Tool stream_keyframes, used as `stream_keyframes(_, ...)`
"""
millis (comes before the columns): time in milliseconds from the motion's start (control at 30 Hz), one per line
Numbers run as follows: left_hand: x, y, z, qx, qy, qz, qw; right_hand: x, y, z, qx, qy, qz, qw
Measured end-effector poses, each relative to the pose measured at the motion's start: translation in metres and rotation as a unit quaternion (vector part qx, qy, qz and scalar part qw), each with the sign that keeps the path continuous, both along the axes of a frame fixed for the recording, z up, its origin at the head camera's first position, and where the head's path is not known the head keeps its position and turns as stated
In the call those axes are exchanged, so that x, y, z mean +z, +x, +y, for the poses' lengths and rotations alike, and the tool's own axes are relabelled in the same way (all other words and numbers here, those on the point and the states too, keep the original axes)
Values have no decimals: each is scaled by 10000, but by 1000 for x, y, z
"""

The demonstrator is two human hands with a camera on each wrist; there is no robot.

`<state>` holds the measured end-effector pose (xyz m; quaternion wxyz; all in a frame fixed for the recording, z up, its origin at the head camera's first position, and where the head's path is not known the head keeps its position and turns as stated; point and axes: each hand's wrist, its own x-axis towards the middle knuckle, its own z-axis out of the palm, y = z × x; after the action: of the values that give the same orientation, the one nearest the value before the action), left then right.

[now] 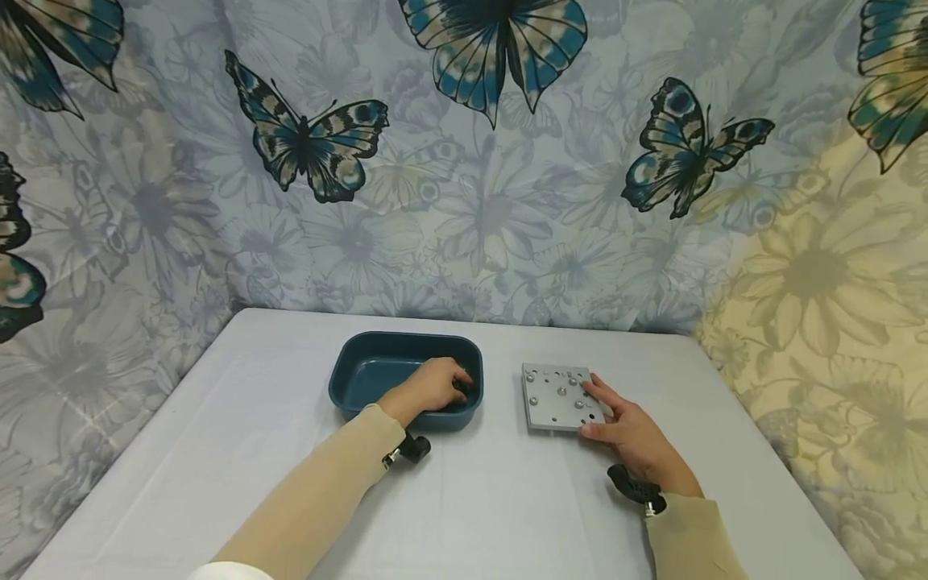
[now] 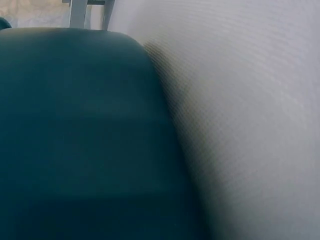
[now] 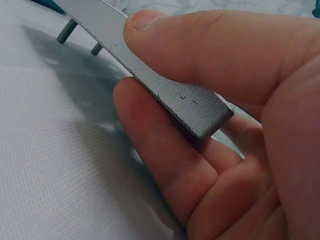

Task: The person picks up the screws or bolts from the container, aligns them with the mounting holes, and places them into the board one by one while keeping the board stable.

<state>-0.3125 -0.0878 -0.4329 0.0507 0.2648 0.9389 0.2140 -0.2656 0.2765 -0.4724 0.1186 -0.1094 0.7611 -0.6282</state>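
R hand [image 1: 638, 439] pinches near-right corner of grey metal plate [image 1: 558, 397], thumb on top, fingers [image 3: 165, 150] under; plate w/ screws sits on white table [image 1: 471, 499]. L hand [image 1: 431, 387] in dark teal tray [image 1: 362, 379], fingers curled; grip can't tell. Butterfly cloth [image 1: 464, 161] behind.

Teal tub [image 1: 362, 387], grey plate [image 1: 551, 403]

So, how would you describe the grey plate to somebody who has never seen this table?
Look at the white table in front of the butterfly curtain: two things lie near its middle. The grey plate is the flat square one on the right, beside the dark blue tub, and the right hand pinches its near corner. Unlike the tub it is thin metal, with holes and small screws.
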Motion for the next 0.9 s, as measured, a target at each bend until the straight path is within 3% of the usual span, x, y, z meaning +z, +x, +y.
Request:
stream_keyframes(367,-2,-1,2,-196,-545,62,9983,-2,-1,1,-118,151,-15,9998)
stream_keyframes(633,-9,1,5,-315,-614,162,9975,-4,3,3,-159,211,2,9997)
stream_keyframes(900,-6,-2,5,-483,-766,450,9949,-1,2,2,-90,-203,-37,9997)
